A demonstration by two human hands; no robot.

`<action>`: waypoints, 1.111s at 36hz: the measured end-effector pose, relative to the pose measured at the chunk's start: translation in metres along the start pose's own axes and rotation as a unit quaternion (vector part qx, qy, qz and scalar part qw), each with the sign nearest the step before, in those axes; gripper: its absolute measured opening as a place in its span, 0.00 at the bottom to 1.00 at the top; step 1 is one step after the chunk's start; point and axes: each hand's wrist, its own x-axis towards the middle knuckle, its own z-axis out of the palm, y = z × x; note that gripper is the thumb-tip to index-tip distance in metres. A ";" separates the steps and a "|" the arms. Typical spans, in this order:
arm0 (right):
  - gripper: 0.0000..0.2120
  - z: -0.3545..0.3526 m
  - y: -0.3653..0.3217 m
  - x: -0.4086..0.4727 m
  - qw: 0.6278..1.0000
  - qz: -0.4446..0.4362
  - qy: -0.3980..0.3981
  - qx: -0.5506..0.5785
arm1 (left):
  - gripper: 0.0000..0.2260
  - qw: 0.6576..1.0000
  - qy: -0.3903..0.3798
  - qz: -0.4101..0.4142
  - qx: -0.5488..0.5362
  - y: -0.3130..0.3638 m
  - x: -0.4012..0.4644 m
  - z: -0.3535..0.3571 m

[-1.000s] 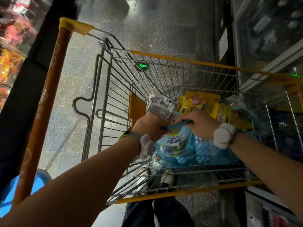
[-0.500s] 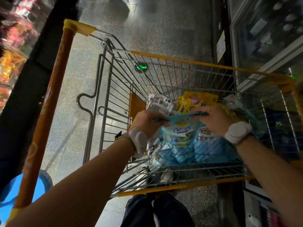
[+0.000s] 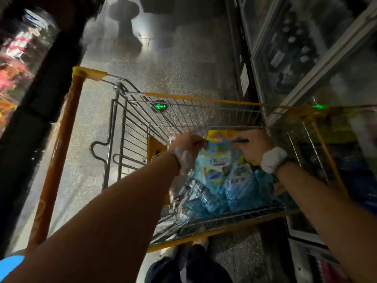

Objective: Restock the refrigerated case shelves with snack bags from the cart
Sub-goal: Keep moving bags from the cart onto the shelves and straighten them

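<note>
Both hands are over the wire cart [image 3: 204,99] with its yellow rim. My left hand [image 3: 184,142] and my right hand [image 3: 254,145] each grip one end of the dark top edge of a bunch of light-blue snack bags [image 3: 216,164], held up above the basket. More blue bags [image 3: 240,195] lie below them in the cart, and a yellow bag [image 3: 216,134] peeks out behind. The refrigerated case [image 3: 306,48] with glass doors stands along the right.
The cart's orange handle [image 3: 59,156] runs down the left. A blurred shelf of colourful goods [image 3: 14,64] is at far left. A blue object [image 3: 10,262] sits on the floor at bottom left. My feet [image 3: 195,260] stand under the cart's near rim.
Both hands have lifted the blue snack bags higher out of the cart and spread apart along their top edge. The view has tilted up and blurred.
</note>
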 end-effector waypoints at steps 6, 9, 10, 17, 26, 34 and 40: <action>0.07 -0.042 -0.002 -0.019 0.999 0.027 0.025 -0.023 | 0.11 0.997 -0.039 0.064 -0.003 0.047 0.010 -0.025; 0.07 -0.066 -0.013 -0.028 0.999 0.014 0.022 -0.035 | 0.11 0.995 -0.052 0.085 0.011 0.060 0.012 -0.033; 0.07 -0.079 -0.018 -0.036 0.998 0.016 0.035 -0.045 | 0.11 0.993 -0.054 0.107 0.021 0.071 0.010 -0.038; 0.12 -0.145 -0.044 -0.075 0.993 0.008 0.078 -0.090 | 0.10 0.977 -0.065 0.202 0.022 0.136 -0.003 -0.065; 0.07 -0.207 -0.079 -0.146 0.974 0.058 0.059 -0.209 | 0.12 0.947 -0.090 0.306 0.042 0.207 -0.033 -0.093; 0.11 -0.239 -0.107 -0.205 0.966 0.081 0.193 -0.151 | 0.12 0.929 -0.098 0.355 -0.036 0.245 -0.073 -0.111; 0.11 -0.263 -0.141 -0.262 0.960 0.131 0.211 -0.129 | 0.11 0.917 -0.114 0.373 -0.078 0.286 -0.105 -0.116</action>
